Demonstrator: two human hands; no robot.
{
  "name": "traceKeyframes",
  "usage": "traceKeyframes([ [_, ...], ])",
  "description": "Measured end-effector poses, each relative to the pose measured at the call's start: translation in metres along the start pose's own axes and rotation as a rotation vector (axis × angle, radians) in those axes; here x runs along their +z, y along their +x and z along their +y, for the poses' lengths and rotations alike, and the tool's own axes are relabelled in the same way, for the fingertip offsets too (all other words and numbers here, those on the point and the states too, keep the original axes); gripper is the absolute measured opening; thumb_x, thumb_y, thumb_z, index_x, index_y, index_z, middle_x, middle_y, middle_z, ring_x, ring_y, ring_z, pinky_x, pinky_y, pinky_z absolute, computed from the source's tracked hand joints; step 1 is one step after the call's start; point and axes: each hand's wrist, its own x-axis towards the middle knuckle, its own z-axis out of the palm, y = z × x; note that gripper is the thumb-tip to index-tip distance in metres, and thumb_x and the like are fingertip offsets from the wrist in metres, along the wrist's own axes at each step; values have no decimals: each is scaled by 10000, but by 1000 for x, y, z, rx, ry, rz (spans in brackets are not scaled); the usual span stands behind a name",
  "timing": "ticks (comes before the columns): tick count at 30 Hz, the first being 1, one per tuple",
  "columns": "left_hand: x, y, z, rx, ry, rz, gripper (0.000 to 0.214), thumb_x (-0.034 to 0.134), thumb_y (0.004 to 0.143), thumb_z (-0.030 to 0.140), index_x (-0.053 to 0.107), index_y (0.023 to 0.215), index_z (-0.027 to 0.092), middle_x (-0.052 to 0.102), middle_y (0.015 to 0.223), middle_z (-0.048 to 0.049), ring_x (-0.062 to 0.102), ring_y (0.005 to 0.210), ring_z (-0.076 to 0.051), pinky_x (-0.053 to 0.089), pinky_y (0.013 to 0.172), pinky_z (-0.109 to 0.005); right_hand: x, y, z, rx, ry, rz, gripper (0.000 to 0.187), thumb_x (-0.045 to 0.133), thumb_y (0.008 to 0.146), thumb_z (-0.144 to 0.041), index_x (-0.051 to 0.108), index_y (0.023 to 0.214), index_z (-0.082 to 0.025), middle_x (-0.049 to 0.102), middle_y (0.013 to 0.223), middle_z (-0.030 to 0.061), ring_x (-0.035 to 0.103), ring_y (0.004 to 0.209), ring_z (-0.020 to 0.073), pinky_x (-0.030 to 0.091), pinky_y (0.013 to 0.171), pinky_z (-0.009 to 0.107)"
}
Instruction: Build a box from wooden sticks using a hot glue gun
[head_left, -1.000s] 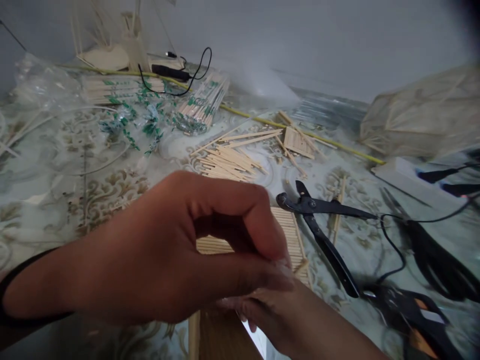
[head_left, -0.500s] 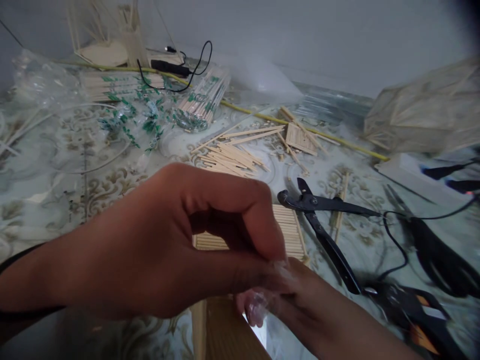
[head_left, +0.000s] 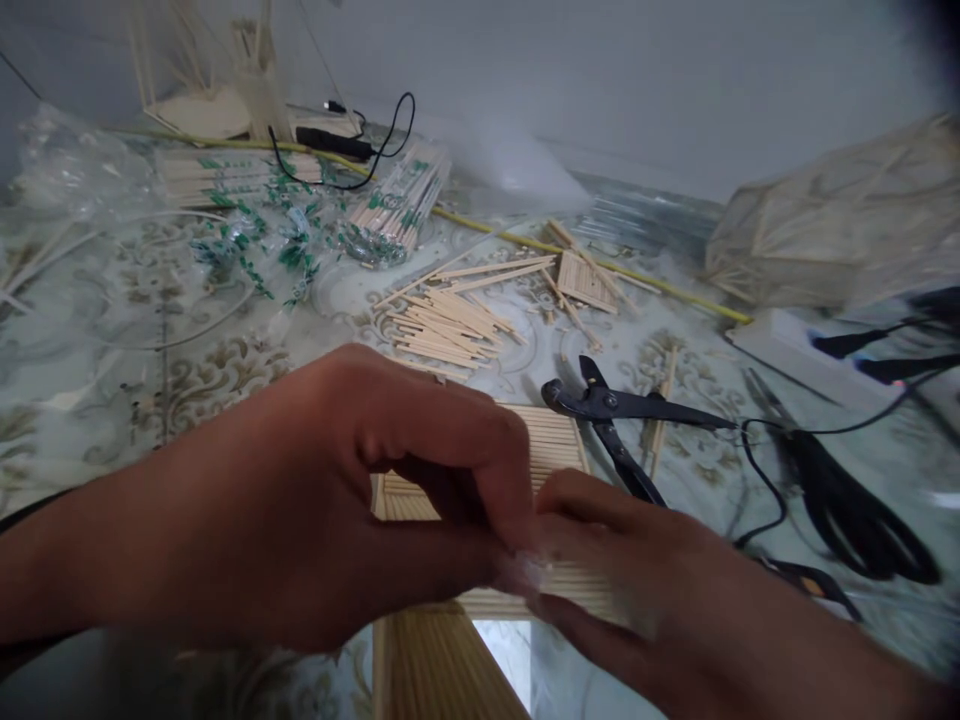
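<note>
My left hand is closed, its thumb and forefinger pinched together at the middle. My right hand meets it there, thumb and forefinger brought together and somewhat blurred. A small clear, shiny bit shows where the fingertips meet; its kind is too small to tell. Below and behind the hands lies a panel of thin wooden sticks laid side by side, partly covered by my fingers. A wooden stick-built piece with a darker, ribbed face extends toward me under my left hand.
Black cutters lie right of the panel, with black-handled scissors farther right. Loose sticks and wrapped stick bundles lie behind. A white power strip and a faceted stick frame stand at the right.
My right hand has risen from below my left hand, and its fingers now meet the left fingertips. More of the stick panel shows below. The view has shifted slightly.
</note>
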Motion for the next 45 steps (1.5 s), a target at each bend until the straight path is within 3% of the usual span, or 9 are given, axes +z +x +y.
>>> traceKeyframes([
  [4, -2, 1, 3, 46, 12, 32, 131, 832, 926, 101, 853, 904, 228, 858, 916, 39, 797, 786, -107, 644, 750, -169, 17, 15, -9, -69, 11, -57, 207, 685, 998, -172, 843, 921, -281, 772, 920, 45, 742, 826, 208, 606, 776, 318],
  [9, -3, 1, 5, 68, 55, 72, 108, 849, 933, 137, 882, 921, 239, 854, 930, 32, 792, 778, -110, 637, 718, -164, 23, 24, -13, -19, 162, -79, 215, 660, 1024, -138, 823, 928, -240, 807, 926, 20, 748, 857, 178, 544, 764, 271],
  [14, 0, -1, 4, 64, 80, 123, 66, 863, 939, 195, 874, 909, 253, 849, 963, 37, 787, 800, -115, 626, 752, -165, 8, 25, -17, 264, 730, -160, 51, 849, 957, -294, 830, 946, -248, 830, 947, -14, 764, 909, 152, 590, 843, 238],
  [20, 1, -1, 4, 125, 98, 135, 96, 820, 977, 195, 863, 896, 226, 823, 992, 11, 774, 886, -103, 611, 835, -151, 7, 17, -19, 301, 1261, -196, 279, 926, 902, -434, 861, 1095, -245, 846, 1045, 56, 774, 850, 133, 641, 866, 284],
  [27, 4, -1, 7, 209, 147, 109, 111, 799, 971, 132, 840, 888, 193, 771, 971, 4, 732, 856, -59, 576, 819, -107, 3, 16, -31, 253, 1134, 7, 173, 877, 956, -385, 859, 956, -213, 808, 821, 23, 752, 726, 124, 646, 770, 262],
  [32, 10, -5, 7, 173, 76, 115, 74, 788, 948, 139, 808, 935, 209, 811, 947, -7, 771, 844, -104, 612, 765, -150, -7, 13, -39, 168, 1020, 153, 130, 880, 960, -325, 840, 1050, -240, 827, 854, 7, 774, 760, 104, 634, 762, 201],
  [37, 19, -9, 7, 263, 231, 171, 87, 778, 954, 137, 825, 940, 209, 849, 881, -7, 792, 796, -123, 610, 752, -188, -10, 14, -54, 196, 978, 93, 297, 938, 883, -294, 827, 1157, -266, 869, 1033, 26, 825, 997, 151, 655, 910, 257],
  [41, 27, -12, 10, 377, 326, 211, 154, 726, 979, 107, 819, 907, 206, 860, 883, -17, 800, 765, -129, 606, 727, -201, -10, 17, -65, 206, 889, 129, 343, 985, 801, -413, 860, 1073, -247, 869, 963, 31, 823, 916, 181, 674, 843, 293],
  [45, 33, -17, 13, 398, 318, 190, 216, 655, 1024, 130, 838, 1013, 244, 893, 1035, -35, 858, 921, -173, 666, 845, -247, -11, 17, -67, 180, 711, 314, 243, 969, 802, -434, 895, 938, -247, 862, 861, 29, 801, 795, 181, 673, 764, 288],
])
